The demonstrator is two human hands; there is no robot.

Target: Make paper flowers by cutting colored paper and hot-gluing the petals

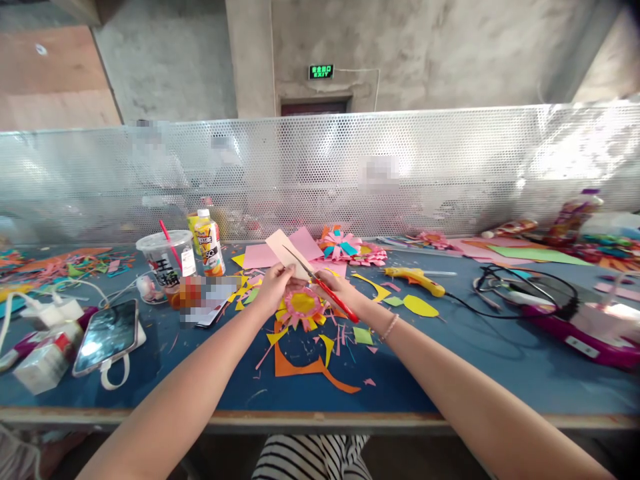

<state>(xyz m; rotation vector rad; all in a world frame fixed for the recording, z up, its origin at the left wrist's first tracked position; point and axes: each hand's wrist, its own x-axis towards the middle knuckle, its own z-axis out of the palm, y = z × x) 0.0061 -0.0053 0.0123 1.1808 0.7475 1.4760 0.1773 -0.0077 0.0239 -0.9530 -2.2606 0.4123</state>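
Note:
My left hand [278, 285] pinches the lower end of a pale peach paper strip [283, 249], raised above the table. In my right hand [336, 288] is a pair of scissors with red handles [336, 297]; their dark blades lie across the strip's right side. Whether the blades have cut into it I cannot tell. Just below both hands sits a pink and yellow paper flower [303, 304]. Pink paper sheets [306, 244] lie behind the strip. Farther back rests another paper flower in pink, orange and blue [342, 245].
A yellow glue gun [415, 280] lies right of my hands, its cable running to a purple power strip [590, 340]. Orange scrap paper [300, 371] lies in front. Left are a plastic cup [165, 260], a bottle [207, 244] and a phone [109, 337]. A perforated metal screen [300, 180] stands behind.

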